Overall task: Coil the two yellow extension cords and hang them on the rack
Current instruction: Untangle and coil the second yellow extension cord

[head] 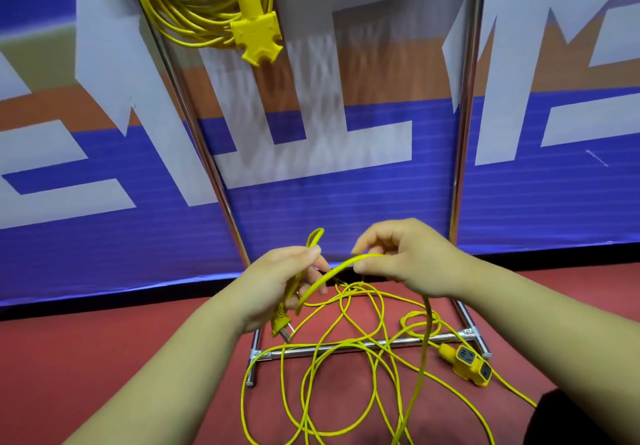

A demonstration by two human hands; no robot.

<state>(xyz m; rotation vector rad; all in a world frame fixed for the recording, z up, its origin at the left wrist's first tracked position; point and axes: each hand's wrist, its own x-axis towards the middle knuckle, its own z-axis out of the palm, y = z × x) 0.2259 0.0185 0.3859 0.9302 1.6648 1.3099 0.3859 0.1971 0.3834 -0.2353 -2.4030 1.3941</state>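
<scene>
Inspection at this moment, as I observed it from the remote station.

The first cord (173, 19) hung coiled on the rack (465, 115), its socket block (257, 34) dangling below the coil. I judged that half of the task complete.

The second cord (332, 272) was uncoiled. Most of it lay in loose, crossing loops on the red floor (69, 358), draped over the rack's base bar. Its socket end (472, 365) rested on the floor at the right foot of the rack.

The left hand (273, 282) was curled around the plug end. A small bight stood up above the fist and the plug (281, 323) hung below it. The right hand (412, 261) pinched the cord between thumb and fingers, a short way along from the left. The stretch between the two hands ran roughly left to right, arched slightly.

Governing relation: the free length fell from the right hand, downward and towards me, into the pile. In my judgement the right hand was placed to feed the next loop across to the left, which acted as the holding hand. The crossed strands could snag on the base bar.
</scene>
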